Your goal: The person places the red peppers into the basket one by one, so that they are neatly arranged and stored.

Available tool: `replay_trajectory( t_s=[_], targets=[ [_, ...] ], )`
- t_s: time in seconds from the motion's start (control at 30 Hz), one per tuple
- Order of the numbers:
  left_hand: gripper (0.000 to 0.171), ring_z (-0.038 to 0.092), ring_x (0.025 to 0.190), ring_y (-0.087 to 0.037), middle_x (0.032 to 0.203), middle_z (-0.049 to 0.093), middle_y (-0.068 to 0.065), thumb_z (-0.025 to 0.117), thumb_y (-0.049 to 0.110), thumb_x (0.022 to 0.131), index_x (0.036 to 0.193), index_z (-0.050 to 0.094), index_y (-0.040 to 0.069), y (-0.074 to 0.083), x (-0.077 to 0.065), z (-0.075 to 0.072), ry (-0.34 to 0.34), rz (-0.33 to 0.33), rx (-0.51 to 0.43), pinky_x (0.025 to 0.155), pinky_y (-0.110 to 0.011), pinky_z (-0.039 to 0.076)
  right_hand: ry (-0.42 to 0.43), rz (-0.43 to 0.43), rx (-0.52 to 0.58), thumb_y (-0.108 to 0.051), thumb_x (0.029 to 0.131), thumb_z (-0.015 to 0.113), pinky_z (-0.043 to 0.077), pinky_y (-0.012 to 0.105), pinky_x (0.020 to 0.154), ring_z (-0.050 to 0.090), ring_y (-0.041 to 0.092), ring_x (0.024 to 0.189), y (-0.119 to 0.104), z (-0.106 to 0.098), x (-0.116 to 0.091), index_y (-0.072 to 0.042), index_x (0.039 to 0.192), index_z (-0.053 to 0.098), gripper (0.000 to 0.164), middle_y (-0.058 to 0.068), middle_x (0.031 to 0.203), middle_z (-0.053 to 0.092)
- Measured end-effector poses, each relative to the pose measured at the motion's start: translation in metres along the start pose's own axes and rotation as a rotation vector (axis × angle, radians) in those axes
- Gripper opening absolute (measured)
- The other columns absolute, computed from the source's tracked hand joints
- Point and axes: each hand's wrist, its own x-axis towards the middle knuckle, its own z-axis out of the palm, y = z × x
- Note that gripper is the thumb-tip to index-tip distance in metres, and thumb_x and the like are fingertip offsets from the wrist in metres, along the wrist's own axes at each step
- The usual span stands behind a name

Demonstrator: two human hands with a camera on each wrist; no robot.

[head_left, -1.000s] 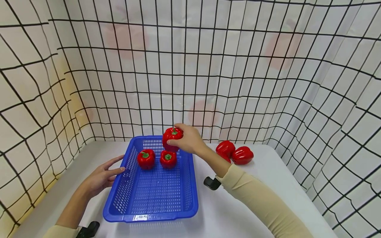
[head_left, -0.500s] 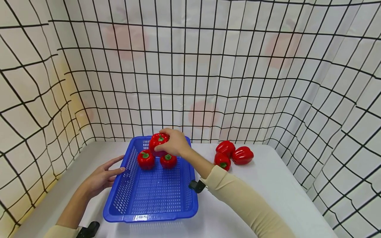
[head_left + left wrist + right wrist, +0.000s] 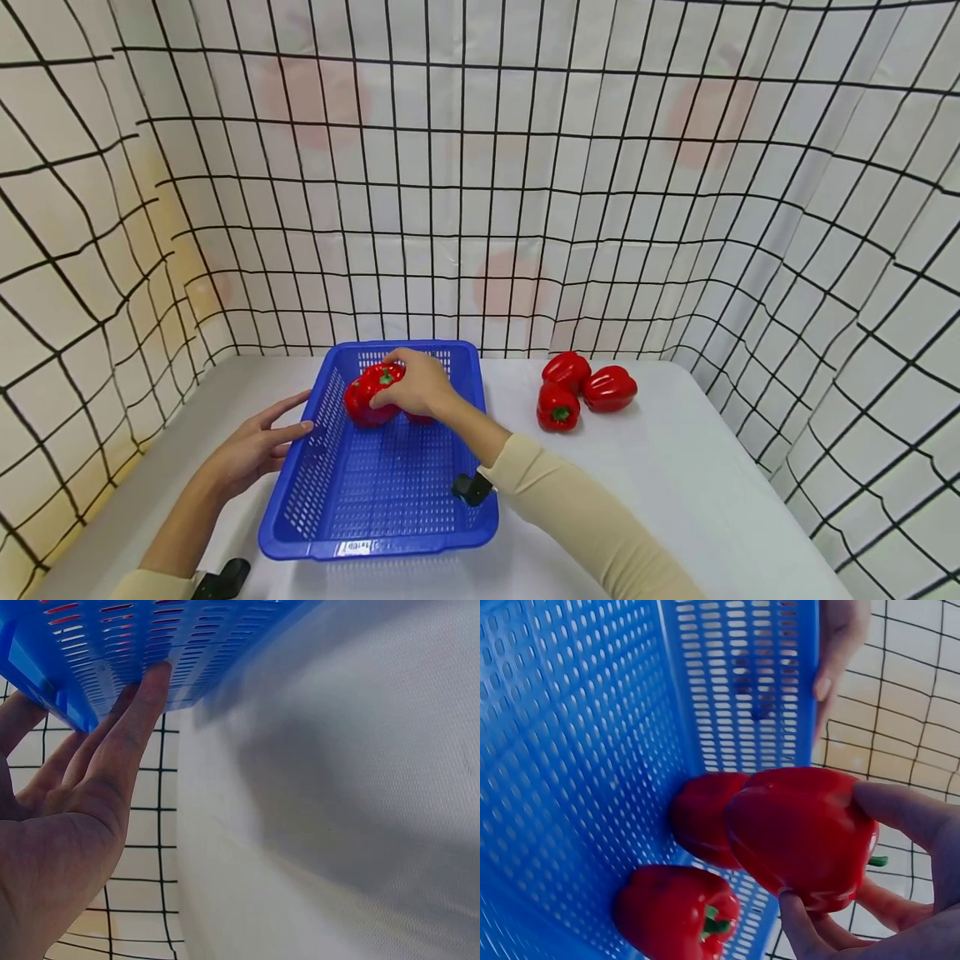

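Note:
My right hand [image 3: 420, 385] grips a glossy red bell pepper [image 3: 802, 832] with a green stem, low inside the blue slotted basket [image 3: 390, 500]. Thumb and fingers press on opposite sides of it. Two more red bell peppers lie in the basket: one [image 3: 701, 825] partly behind the held pepper, the other [image 3: 667, 911] beside it and mostly covered by my right hand in the head view. On the basket's left side, my left hand [image 3: 251, 450] touches the rim with its thumb, while its straight fingers [image 3: 124, 746] lie along the outer wall.
Right of the basket, three red bell peppers [image 3: 609, 389] sit close together on the white table [image 3: 637, 492]. Black wire grid [image 3: 450, 208] stands at the back and both sides. Dark wrist devices [image 3: 471, 489] are worn at both cuffs.
My right hand has carried the bell pepper left and down, from above the basket's far right into its far left part. The left hand stays in place.

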Motion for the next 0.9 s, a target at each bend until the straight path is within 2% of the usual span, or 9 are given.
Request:
replay_trajectory(
  t_s=[0.43,0.7,0.9],
  targets=[
    [0.082,0.075,0.102,-0.038,0.136,0.062,-0.028,0.063,0.034,0.1,0.164,0.014,0.018,0.0,-0.001,0.001,0.017,-0.008,0.004,0.086,-0.045,0.062,-0.079,0.033,-0.059,-0.02,0.073,0.086,0.059,0.032,0.077,0.062,0.02,0.1,0.001,0.028,-0.002,-0.015,0.124,0.067,0.055,0.005,0.12,0.069],
    [0.082,0.074,0.104,-0.038,0.14,0.058,-0.029,0.062,0.034,0.101,0.165,0.012,0.018,0.0,-0.001,0.0,0.001,-0.015,-0.012,0.087,-0.044,0.062,-0.097,0.064,-0.105,-0.025,0.072,0.09,0.06,0.038,0.081,0.061,0.023,0.109,0.0,0.038,-0.004,-0.02,0.126,0.066,0.06,0.003,0.125,0.068],
    [0.083,0.074,0.104,-0.038,0.14,0.058,-0.028,0.063,0.035,0.1,0.165,0.013,0.019,0.0,-0.001,0.0,0.006,-0.012,-0.008,0.087,-0.045,0.062,-0.107,0.082,-0.094,-0.025,0.071,0.092,0.06,0.04,0.087,0.061,0.024,0.113,0.001,0.041,-0.005,-0.019,0.13,0.065,0.065,0.005,0.129,0.067]
  ],
)
